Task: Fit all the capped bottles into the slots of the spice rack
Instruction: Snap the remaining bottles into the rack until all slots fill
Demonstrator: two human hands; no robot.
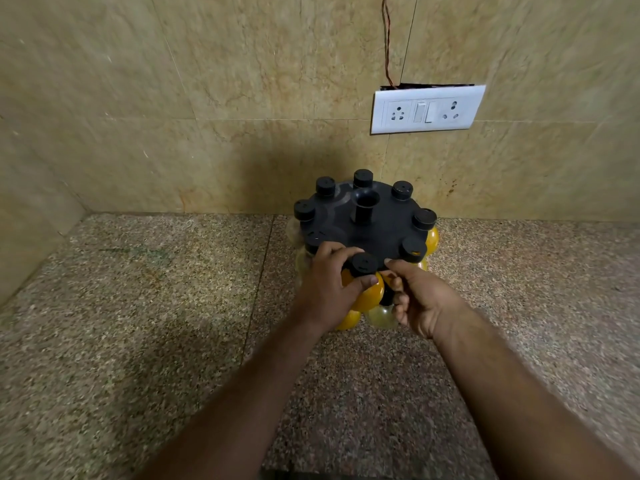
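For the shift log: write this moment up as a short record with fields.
setting: speckled stone counter against a tiled wall, switch plate on the wall
rack: round black spice rack with a central tube
bottles in top ring: seven black caps seated around the rim
bottle in hand: yellow-filled bottle with black cap, at the near edge of the rack
left hand: gripping that bottle by neck and shoulder
right hand: fingertips at the rack's near edge, beside the bottle
lower tier: more bottles partly visible under the top disc, count unclear

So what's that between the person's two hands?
In the head view, a black-capped yellow bottle sits between the left hand and right hand, at the spice rack's near edge.
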